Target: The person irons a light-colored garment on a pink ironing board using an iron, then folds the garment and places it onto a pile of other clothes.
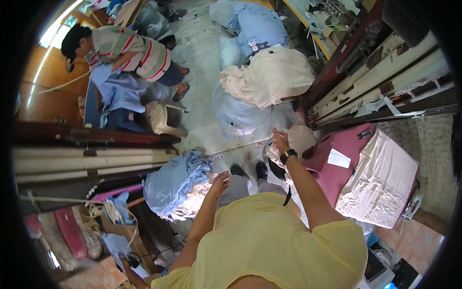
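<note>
My left hand [221,183] is at waist height beside the pile of blue and pale cloth [175,185]. Its fingers are curled together; a small whitish spot shows at the fingertips, too small to name. My right hand [280,141], with a dark watch [288,155] on the wrist, reaches ahead with its fingers apart and nothing visible in them. Below it is a cream cloth bundle [298,139]. To the right, a padded board with a maroon cover [332,147] carries a white card [339,158] and a folded cream cloth [378,180].
Ahead, cream garments [276,74] and blue garments [257,26] are heaped along the passage. A person in a striped shirt [130,50] handles blue cloth [118,89] at the left, by a beige plastic chair [161,118]. Folding metal shutters [385,77] flank the doorway. An iron [413,206] rests at the right.
</note>
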A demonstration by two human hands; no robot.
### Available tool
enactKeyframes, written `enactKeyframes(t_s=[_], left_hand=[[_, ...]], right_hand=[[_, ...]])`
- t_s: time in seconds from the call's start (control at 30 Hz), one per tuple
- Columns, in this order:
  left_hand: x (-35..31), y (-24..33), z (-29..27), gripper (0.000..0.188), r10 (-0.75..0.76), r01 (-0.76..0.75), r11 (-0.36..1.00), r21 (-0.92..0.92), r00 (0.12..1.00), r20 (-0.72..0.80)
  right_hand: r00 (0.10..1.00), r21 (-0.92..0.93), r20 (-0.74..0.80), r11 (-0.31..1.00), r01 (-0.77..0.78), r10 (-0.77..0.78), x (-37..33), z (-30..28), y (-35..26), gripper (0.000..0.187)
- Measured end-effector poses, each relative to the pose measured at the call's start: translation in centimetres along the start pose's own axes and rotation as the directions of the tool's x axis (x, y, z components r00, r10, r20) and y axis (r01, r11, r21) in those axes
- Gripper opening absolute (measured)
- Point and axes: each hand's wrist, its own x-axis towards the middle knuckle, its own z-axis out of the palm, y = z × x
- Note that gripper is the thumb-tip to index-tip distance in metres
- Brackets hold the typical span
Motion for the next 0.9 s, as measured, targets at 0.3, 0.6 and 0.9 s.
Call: enactKeyframes(t_s=[0.3,0.6,0.9], left_hand=[[9.3,18.2,5.3,0.043,-0.092,0.035,0.980,0.198,0.954,0.285],[18.7,27.5,11.0,0.035,-0.301,0.137,0.912,0.387,0.863,0.406],[32.1,24.5,21.2,0.048,-0.515,0.366,0.849,0.381,0.731,0.447]], right_hand=[[0.953,0.213,-0.246,0.969,-0.127,0.178,8.5,-0.1,-3.7,0.108],[0.907,0.329,-0.335,0.934,-0.143,0.257,22.2,1.0,-3.0,0.116],[0.786,0.397,-0.524,0.910,-0.116,0.329,38.8,0.7,-2.5,0.121]])
